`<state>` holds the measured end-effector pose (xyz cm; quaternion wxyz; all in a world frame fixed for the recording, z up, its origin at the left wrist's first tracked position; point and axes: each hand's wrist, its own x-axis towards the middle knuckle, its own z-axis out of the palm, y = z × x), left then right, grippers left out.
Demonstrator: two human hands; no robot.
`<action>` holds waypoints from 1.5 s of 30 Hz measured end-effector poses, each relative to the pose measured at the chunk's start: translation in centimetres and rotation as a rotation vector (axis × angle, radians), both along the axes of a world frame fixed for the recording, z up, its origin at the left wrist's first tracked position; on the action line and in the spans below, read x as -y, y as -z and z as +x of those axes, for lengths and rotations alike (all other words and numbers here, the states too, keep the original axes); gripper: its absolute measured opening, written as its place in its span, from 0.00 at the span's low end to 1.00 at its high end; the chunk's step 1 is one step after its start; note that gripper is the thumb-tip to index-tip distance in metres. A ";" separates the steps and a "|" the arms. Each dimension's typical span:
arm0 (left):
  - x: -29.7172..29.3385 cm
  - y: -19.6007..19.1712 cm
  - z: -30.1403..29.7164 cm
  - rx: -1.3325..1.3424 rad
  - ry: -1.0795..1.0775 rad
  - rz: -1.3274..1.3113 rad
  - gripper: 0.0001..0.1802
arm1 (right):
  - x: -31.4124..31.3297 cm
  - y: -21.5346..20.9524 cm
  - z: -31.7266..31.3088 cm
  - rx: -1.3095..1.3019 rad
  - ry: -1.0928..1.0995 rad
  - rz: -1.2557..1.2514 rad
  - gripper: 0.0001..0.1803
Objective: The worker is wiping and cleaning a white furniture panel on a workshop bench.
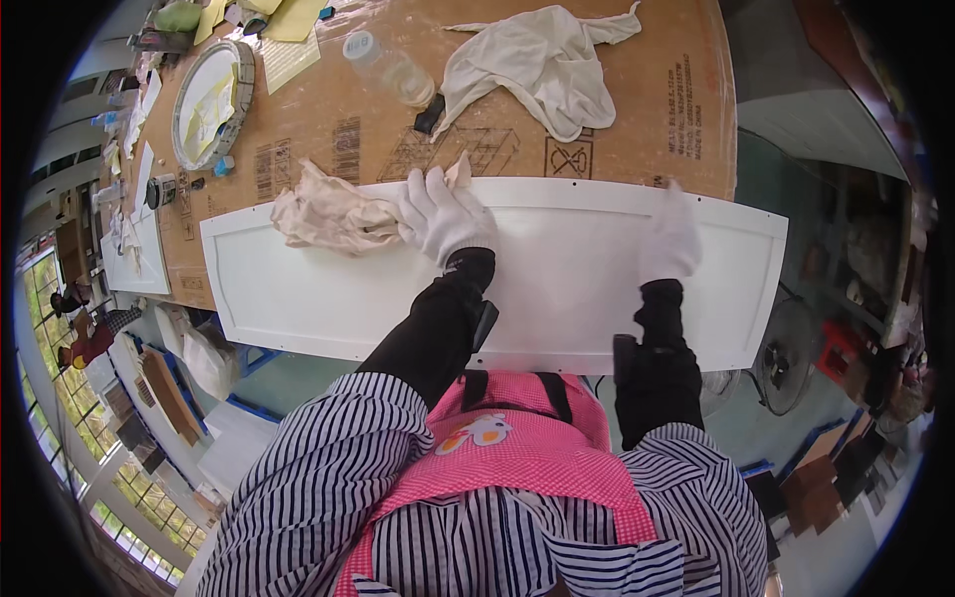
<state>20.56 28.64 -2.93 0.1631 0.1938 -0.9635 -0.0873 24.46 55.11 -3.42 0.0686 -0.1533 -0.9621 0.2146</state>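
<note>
A long white panel (pixel 567 269) with a raised border and small holes along its edges lies across the near side of the table. My left hand (pixel 445 217), in a white knit glove, is on its far edge, gripping a crumpled beige cloth (pixel 333 214). Most of that cloth spreads leftward over the panel, and a small tip sticks up beyond my fingers. Over the right part of the panel is my right hand (pixel 671 239), also white-gloved. Motion smears its fingers, so their shape is unclear, and I see no cloth with it.
Cardboard (pixel 637 119) covers the table. At the back lie a white cloth (pixel 542 70), a clear bottle (pixel 388 70) and a small black block (pixel 430 114). A round tray (pixel 242 109) holding yellow paper stands to the left. A floor fan (pixel 786 353) is at the right.
</note>
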 end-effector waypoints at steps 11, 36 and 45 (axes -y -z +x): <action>1.2 1.5 0.5 -0.002 0.059 -0.056 0.23 | 13.0 -3.9 -3.5 0.321 -0.337 -0.109 0.20; -1.1 1.1 0.2 -0.008 0.038 -0.075 0.20 | -19.9 -0.7 1.0 0.112 0.516 0.344 0.22; -0.3 2.3 0.4 -0.079 0.108 -0.142 0.19 | -27.9 -3.1 -0.8 0.189 0.614 0.261 0.21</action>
